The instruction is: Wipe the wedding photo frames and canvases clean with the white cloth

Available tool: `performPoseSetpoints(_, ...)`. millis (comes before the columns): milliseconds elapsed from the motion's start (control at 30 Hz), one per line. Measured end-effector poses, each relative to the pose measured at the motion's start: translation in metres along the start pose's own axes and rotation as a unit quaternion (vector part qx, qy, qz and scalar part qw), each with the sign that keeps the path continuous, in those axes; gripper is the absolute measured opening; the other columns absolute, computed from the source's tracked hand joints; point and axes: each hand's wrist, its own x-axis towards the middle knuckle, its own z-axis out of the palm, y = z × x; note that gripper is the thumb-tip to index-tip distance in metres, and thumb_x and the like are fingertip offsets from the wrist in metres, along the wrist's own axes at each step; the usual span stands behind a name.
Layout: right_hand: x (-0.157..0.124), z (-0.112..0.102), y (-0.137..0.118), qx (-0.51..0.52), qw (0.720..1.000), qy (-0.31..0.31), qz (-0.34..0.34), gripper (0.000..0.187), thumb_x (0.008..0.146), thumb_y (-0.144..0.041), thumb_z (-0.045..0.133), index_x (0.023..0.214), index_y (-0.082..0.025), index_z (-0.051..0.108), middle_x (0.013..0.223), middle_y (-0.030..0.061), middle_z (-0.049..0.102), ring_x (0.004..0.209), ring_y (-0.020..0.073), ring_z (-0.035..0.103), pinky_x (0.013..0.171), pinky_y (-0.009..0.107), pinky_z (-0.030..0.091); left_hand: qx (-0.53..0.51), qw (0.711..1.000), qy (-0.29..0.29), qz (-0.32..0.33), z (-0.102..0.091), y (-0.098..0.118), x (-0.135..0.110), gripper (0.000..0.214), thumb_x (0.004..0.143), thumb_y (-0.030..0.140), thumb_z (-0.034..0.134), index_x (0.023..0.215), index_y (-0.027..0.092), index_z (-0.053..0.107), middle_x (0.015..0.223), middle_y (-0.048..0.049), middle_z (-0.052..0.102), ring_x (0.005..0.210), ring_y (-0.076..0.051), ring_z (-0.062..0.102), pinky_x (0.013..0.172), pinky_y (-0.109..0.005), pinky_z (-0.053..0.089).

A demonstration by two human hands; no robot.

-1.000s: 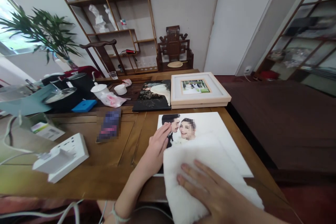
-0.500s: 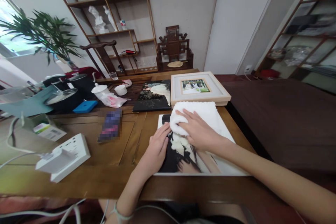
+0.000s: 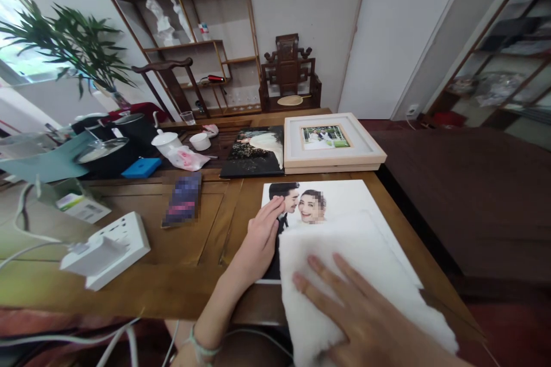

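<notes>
A large photo print of a couple (image 3: 340, 198) lies flat on the wooden table (image 3: 189, 241) in front of me. My left hand (image 3: 258, 238) rests flat on the print's left edge, fingers stretched out. My right hand (image 3: 357, 312) presses flat, fingers spread, on a white fluffy cloth (image 3: 344, 258). The cloth covers the near half of the print and hangs over the table's front edge.
Behind the print lie a white framed photo (image 3: 333, 142) and a dark photo print (image 3: 253, 152). To the left are a phone (image 3: 183, 200), a white power strip (image 3: 107, 249) with cables, a blue box (image 3: 141, 167), pots and a teapot (image 3: 166, 142). A dark bench stands to the right.
My right hand has drawn the cloth from the print's far end back to its near end, baring the faces again. The left hand has stayed put.
</notes>
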Motion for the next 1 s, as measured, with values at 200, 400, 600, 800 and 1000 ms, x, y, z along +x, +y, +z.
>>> performPoseSetpoints(200,-0.002,-0.024,0.046,0.052,0.978,-0.072,0.189,0.053,0.062,0.0,0.044,0.105,-0.022,0.067,0.139,0.0074,0.051,0.129,0.0264,0.044,0.103,0.045,0.042,0.012,1.0,0.004,-0.005,0.002,-0.003,0.0,0.042,0.095,0.022,0.029,0.134,0.02,0.046,0.149,-0.008,0.039,0.14,-0.018,0.03,0.115,-0.046,0.02)
performPoseSetpoints(400,0.034,-0.007,0.048,0.003,0.966,-0.076,0.248,0.042,0.069,-0.003,0.044,0.103,-0.014,0.067,0.14,0.0157,0.047,0.136,0.0363,0.03,0.106,0.067,0.019,-0.063,0.996,0.008,-0.058,-0.004,0.008,0.001,0.044,0.096,0.03,0.032,0.137,0.019,0.044,0.15,-0.005,0.038,0.14,-0.018,0.03,0.117,-0.044,0.016)
performPoseSetpoints(600,0.048,0.0,0.012,0.091,0.988,-0.077,0.097,0.028,0.079,-0.011,0.051,0.097,-0.019,0.07,0.144,0.0118,0.043,0.136,0.0372,0.027,0.109,0.064,0.014,-0.144,0.985,0.064,-0.066,-0.013,0.018,0.001,0.046,0.097,0.036,0.028,0.134,0.016,0.049,0.144,-0.0058,0.048,0.135,-0.017,0.039,0.116,-0.038,0.023)
performPoseSetpoints(800,0.021,-0.001,0.005,0.133,0.988,-0.083,-0.007,0.023,0.084,-0.017,0.052,0.087,-0.025,0.074,0.138,0.0042,0.051,0.131,0.0337,0.039,0.106,0.062,0.029,-0.111,0.99,0.076,-0.048,-0.01,0.016,0.002,0.047,0.099,0.035,0.022,0.129,0.018,0.053,0.14,-0.0052,0.052,0.132,-0.018,0.043,0.115,-0.04,0.027)
performPoseSetpoints(1000,-0.024,-0.026,0.015,0.064,0.994,-0.065,0.063,0.029,0.072,-0.008,0.049,0.082,-0.026,0.07,0.142,0.0012,0.046,0.131,0.0248,0.041,0.105,0.042,0.04,-0.009,0.999,0.047,-0.006,0.0,0.002,0.002,0.04,0.094,0.033,0.043,0.131,0.019,0.05,0.145,-0.0094,0.046,0.136,-0.021,0.039,0.114,-0.044,0.027)
